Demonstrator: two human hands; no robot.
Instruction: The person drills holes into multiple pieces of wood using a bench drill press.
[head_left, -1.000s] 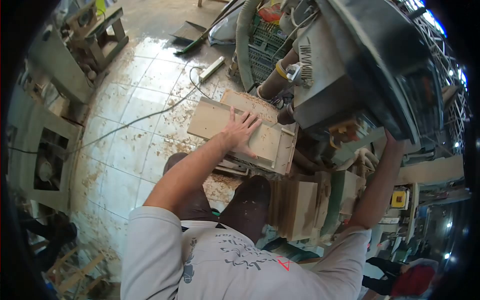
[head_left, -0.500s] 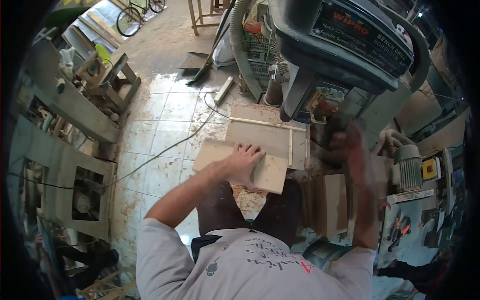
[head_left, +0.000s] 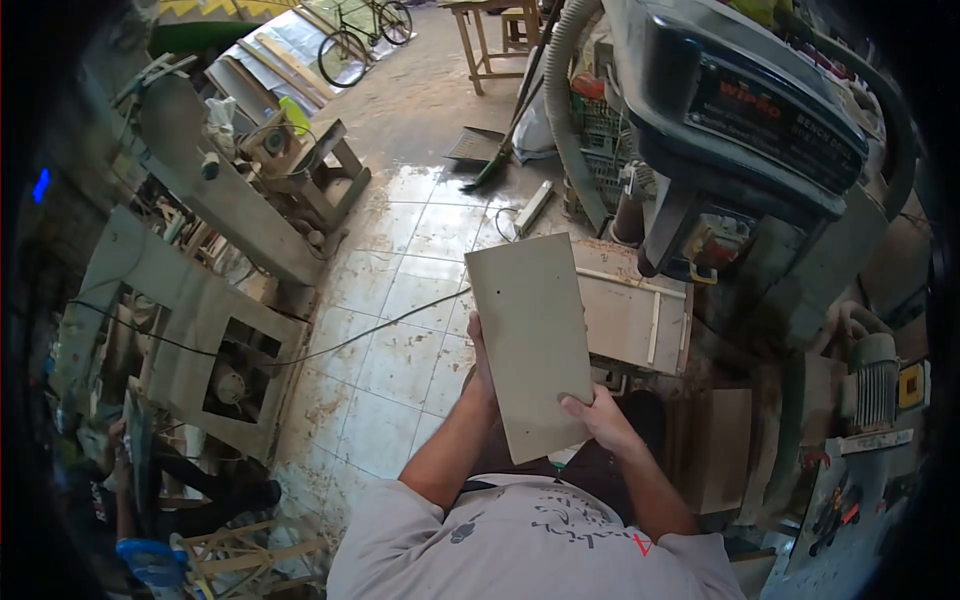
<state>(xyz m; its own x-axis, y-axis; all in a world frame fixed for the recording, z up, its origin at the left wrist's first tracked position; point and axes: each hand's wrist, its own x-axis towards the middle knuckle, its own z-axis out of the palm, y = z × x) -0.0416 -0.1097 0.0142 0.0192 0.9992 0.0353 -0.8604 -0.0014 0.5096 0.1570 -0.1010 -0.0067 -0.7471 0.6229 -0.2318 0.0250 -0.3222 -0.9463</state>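
A pale rectangular wooden board (head_left: 533, 350) is held up in front of my body, tilted, its long side running away from me. Small dark holes show near its ends. My left hand (head_left: 481, 350) grips the left edge; most of its fingers are hidden behind the board. My right hand (head_left: 603, 418) holds the lower right edge, thumb on the face. Beyond the board lies the drill's flat work table (head_left: 625, 325) with thin wooden strips (head_left: 654, 328) on it. Above that, to the right, stands a bench drill (head_left: 745, 130).
A ribbed hose (head_left: 565, 110) runs beside the drill. A cable (head_left: 400, 318) crosses the tiled floor (head_left: 375, 370), which is strewn with shavings. Wooden boards (head_left: 715, 450) and a motor (head_left: 872, 380) stand at right. Another person (head_left: 190, 490) is at lower left.
The board has been lifted off the work area and turned lengthwise. My right hand has come from beside the drill onto its right edge; my left hand has shifted to the left edge.
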